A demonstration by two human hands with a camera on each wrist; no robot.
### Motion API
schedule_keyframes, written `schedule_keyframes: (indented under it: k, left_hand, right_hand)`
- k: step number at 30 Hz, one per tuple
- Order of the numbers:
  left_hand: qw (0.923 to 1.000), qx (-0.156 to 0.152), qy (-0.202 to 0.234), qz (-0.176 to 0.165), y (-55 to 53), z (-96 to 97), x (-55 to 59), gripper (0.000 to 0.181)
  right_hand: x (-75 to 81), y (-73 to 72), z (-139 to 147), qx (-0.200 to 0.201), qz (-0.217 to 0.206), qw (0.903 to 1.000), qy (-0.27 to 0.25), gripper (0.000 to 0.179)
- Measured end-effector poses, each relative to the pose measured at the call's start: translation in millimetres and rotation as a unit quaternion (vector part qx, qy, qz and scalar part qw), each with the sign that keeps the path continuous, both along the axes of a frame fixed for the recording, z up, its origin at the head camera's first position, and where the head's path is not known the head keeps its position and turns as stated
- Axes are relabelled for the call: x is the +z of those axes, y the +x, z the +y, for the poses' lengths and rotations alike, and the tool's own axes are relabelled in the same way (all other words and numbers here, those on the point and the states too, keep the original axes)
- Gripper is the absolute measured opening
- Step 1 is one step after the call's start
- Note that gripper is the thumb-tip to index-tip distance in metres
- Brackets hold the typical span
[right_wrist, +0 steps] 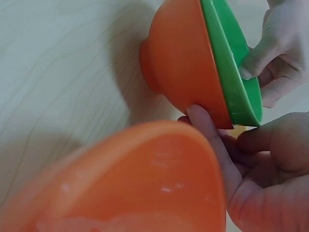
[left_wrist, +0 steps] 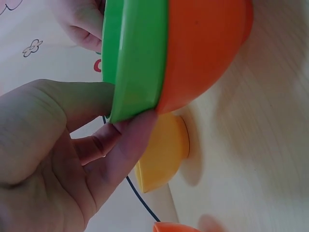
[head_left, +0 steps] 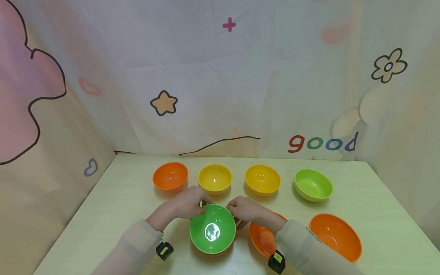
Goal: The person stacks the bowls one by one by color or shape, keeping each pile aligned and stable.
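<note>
Green bowl [head_left: 213,231] is pinched by left fingers [left_wrist: 128,147], thumb [left_wrist: 89,104] inside its rim.

Side-turned close view from the left wrist: a left hand [left_wrist: 43,145] pinches the rim of a green bowl [left_wrist: 142,58], thumb on the inside, a fingertip on the outside where green meets orange. The green bowl sits nested in an orange bowl [left_wrist: 205,48], its lower part hidden inside. At upper left, part of the right hand [left_wrist: 84,21] shows behind the green rim; whether it touches is unclear. Beyond the left fingertips, a yellow bowl [left_wrist: 166,150] rests on a pale wood-grain table [left_wrist: 260,159]. At the bottom edge, a sliver of another orange bowl [left_wrist: 174,227]. A flower drawing [left_wrist: 33,48] marks the whitish backdrop [left_wrist: 29,72].
</note>
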State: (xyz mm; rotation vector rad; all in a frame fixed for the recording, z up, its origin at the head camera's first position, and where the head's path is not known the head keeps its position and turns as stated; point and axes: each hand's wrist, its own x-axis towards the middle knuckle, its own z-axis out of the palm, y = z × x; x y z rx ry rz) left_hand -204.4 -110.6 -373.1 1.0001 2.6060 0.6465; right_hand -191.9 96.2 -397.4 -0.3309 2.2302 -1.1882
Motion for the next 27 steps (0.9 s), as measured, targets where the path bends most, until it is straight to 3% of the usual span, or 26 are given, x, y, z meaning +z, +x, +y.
schedule_keyframes:
  k: [10,27]
  left_hand:
    - [0.9997,-0.006,-0.015,0.019,0.8,1.2,-1.4,0.026]
    - [0.9995,-0.001,-0.021,0.023,0.7,3.0,-2.6,0.025]
  right_hand:
    - [-0.2,0.8,-0.1,0.001,0.002,1.0000,0.001,0.028]
    - [1.4,1.5,0.4,0.010,0.005,0.9999,-0.004,0.028]
